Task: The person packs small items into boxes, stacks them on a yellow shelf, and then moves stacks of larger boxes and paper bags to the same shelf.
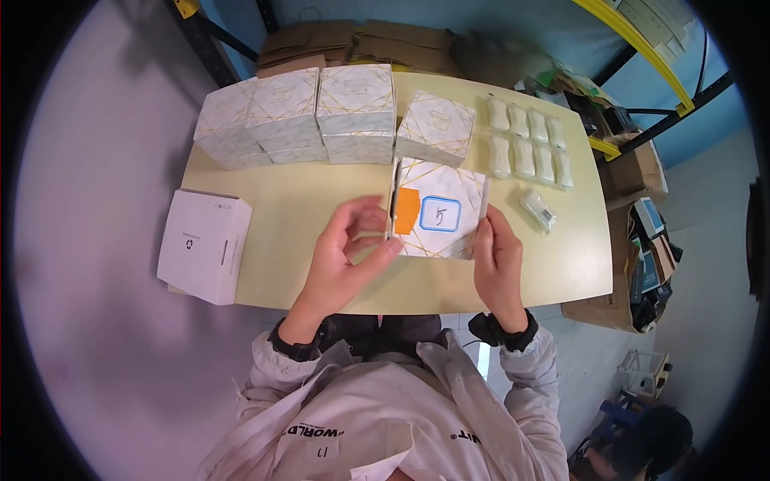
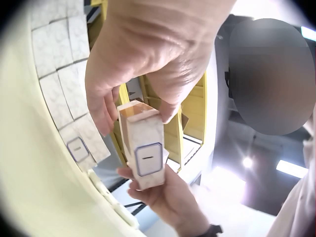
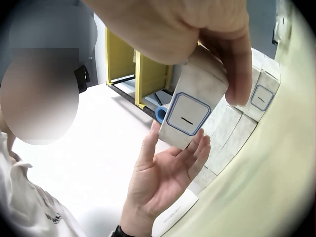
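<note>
A small white marble-patterned box (image 1: 453, 176) with gold lines is held up over the table's front part. Its face shows an orange patch (image 1: 407, 211) and a blue-framed label (image 1: 440, 214) marked 5; another label (image 3: 188, 114) with a single stroke is on a narrow side. My right hand (image 1: 499, 260) grips the box's right end, thumb on the face and fingers behind. At the left end is my left hand (image 1: 341, 256), its thumb tip right at the lower corner and its fingers loosely bent, apart from the box in the left wrist view.
Matching boxes (image 1: 357, 100) stand stacked along the back of the table (image 1: 321, 280), with a single one (image 1: 437, 127) beside them. Several white wrapped packets (image 1: 523, 158) lie in rows at right, one packet (image 1: 538, 210) nearer. A plain white carton (image 1: 204, 244) sits at the left edge.
</note>
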A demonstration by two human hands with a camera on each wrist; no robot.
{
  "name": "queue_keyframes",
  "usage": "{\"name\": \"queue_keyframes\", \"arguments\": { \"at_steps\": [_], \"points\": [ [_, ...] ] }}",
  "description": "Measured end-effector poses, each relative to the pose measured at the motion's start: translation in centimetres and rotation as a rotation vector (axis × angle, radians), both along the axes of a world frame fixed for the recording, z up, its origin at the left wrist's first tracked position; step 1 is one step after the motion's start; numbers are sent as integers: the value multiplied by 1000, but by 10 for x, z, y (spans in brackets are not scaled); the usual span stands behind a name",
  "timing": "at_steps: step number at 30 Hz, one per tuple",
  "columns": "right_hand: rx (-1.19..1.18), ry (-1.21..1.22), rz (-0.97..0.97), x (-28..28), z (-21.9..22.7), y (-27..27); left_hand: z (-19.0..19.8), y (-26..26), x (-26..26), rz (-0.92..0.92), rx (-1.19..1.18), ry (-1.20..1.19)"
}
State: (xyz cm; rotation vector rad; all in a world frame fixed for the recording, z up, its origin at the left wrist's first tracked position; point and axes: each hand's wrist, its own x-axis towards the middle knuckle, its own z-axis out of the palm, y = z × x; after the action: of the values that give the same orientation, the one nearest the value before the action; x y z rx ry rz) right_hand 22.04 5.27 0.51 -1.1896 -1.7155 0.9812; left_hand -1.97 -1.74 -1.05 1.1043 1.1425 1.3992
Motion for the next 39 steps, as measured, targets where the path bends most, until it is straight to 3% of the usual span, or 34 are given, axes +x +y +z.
{"name": "queue_keyframes", "arguments": {
  "at_steps": [6, 10, 12, 18, 21, 26, 31, 39],
  "points": [
    [-162, 242, 162, 2, -17, 2, 5, -1, -2, -11, 39, -155],
    [-255, 345, 253, 3, -17, 3, 11, -3, -4, -17, 70, -130],
    [-252, 346, 260, 1, -18, 2, 8, -4, -4, -1, 102, 3],
    [-87, 247, 202, 0, -16, 1, 14, -5, 2, 57, 174, 233],
    [78, 55, 177, 0, -8, -3, 11, -5, 5, 100, 195, 295],
    [186, 31, 180, -5, -3, -5, 6, -3, 1, 112, 180, 223],
    [178, -11, 127, -2, -4, -6, 9, -7, -1, 83, 108, 166],
    [200, -41, 33, -2, -8, -6, 16, -10, 1, 65, 75, 288]
  ]
}}
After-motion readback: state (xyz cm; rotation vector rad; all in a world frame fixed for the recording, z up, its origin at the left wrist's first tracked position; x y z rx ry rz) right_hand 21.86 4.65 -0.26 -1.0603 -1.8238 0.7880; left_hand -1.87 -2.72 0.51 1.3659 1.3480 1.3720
